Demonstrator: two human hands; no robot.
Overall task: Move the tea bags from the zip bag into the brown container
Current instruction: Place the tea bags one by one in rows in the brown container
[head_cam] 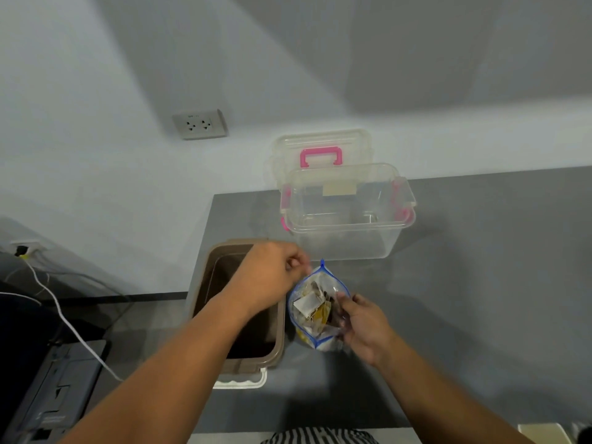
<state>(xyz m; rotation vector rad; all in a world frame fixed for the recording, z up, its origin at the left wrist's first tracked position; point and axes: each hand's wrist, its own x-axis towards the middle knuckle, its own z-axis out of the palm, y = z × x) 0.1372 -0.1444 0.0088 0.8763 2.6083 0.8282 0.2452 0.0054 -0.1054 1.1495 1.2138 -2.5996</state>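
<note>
Plastic bag (315, 304), just right of the container (279, 342), was pinched at its rim by left hand (272, 274) and right hand (363, 325); its mouth needed to stay wide.

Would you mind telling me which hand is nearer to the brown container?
Left. The left hand is over the far right corner of the brown container; the right hand is beyond the zip bag, on its right side.
</note>
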